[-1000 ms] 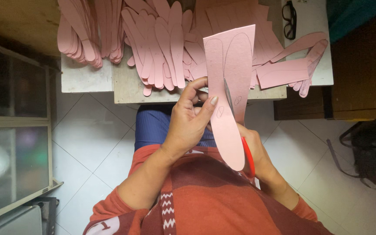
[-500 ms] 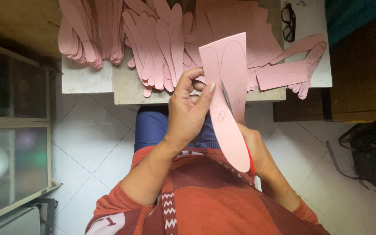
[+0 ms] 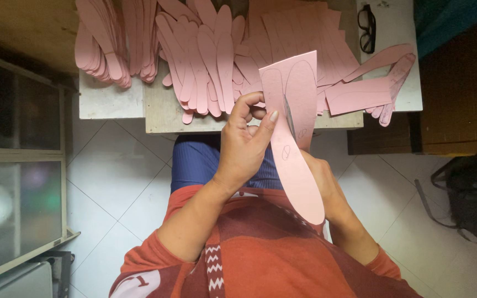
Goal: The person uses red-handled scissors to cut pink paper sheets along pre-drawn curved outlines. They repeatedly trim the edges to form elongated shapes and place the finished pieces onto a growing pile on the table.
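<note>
My left hand (image 3: 247,144) pinches a pink sheet (image 3: 291,124) with pencilled sole outlines, held upright over my lap. The lower part of the sheet is cut to a rounded sole shape. A pair of scissors (image 3: 289,117) runs up through the sheet along an outline, blades showing as a thin grey line. My right hand (image 3: 321,176) sits behind the sheet, mostly hidden, and grips the scissors' handles.
A low table (image 3: 167,113) ahead carries piles of cut pink sole shapes (image 3: 205,55), pink offcuts (image 3: 371,88) and black glasses (image 3: 366,26). A glass-fronted cabinet (image 3: 17,176) stands at left, a dark bag (image 3: 470,193) lies on the tiled floor at right.
The pink sheet has shifted slightly up and left as the scissors' cut runs further along the outline. My left hand's fingers re-gripped the sheet's edge.
</note>
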`<state>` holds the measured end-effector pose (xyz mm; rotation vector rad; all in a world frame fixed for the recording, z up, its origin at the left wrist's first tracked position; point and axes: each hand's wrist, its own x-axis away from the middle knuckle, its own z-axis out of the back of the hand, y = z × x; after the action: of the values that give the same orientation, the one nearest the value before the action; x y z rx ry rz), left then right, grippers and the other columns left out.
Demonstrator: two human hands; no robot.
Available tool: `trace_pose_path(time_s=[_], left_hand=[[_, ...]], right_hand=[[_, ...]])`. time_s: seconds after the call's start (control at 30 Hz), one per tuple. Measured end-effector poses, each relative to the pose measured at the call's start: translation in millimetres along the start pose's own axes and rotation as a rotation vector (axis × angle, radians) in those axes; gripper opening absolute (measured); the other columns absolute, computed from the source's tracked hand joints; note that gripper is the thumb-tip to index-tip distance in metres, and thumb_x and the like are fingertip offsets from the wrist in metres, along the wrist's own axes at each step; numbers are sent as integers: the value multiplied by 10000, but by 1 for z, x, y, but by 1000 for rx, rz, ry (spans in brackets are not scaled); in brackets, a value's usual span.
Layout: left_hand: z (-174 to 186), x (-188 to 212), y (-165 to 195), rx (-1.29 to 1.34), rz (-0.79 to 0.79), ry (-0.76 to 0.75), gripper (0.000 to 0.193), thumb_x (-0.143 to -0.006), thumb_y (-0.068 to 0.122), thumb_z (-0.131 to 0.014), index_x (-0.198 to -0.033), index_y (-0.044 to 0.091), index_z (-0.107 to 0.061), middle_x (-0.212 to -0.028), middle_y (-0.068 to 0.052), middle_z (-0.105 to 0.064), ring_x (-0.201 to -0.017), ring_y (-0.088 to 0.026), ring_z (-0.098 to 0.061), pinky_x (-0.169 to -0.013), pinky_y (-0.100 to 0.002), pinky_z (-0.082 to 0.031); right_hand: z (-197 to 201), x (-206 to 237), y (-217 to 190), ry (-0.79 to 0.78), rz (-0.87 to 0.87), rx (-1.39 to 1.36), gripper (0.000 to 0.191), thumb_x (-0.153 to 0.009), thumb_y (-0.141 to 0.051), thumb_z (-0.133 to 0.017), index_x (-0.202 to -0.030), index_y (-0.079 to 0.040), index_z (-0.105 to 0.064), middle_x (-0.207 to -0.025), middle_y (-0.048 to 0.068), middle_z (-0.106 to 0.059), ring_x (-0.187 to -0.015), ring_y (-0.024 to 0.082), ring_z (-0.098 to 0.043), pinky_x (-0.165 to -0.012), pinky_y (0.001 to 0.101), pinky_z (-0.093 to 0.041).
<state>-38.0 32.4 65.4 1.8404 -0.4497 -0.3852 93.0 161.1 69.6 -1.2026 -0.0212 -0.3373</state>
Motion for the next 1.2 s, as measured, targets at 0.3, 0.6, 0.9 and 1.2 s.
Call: trace_pose_path(time_s=[0.3,0.6,0.9,1.2], left_hand=[[1,-1,-7,108,15,-25,320,-1026,37,-637,-1324,15,-523,-997,-35,-622,-778,-50,-662,-644,-185,-544],[10,-23,-8,52,-67,48,243,-1056,54,-658,-1279,-5,-580,-1009,-14,-611,-817,-27,-611,-700,-176,-528],[-2,-7,11,-69,25,29,232,-1014,93,-669,-1219,4,-607,-944,2,-645,-702,5,-614,-600,-163,-506],[-2,-4,18,-164,-28,47,296,-1005,105,-683,-1278,3,-627,-967,0,-619,-675,13,-562,-557,-159,-452]], right_hand=[[-10,4,12,53,-27,16,152,-865,-110,-655,-963,3,-626,-722,56,-662,-661,82,-572,-595,300,-517],[-4,5,10,29,-83,16,159,-888,-164,-663,-921,-8,-658,-669,31,-649,-655,55,-551,-570,294,-504],[5,-1,0,-26,-94,35,198,-909,-175,-637,-887,8,-565,-676,37,-565,-658,70,-463,-545,298,-457],[9,2,6,-108,32,37,239,-861,-192,-667,-939,4,-555,-688,68,-591,-659,93,-475,-575,307,-494]])
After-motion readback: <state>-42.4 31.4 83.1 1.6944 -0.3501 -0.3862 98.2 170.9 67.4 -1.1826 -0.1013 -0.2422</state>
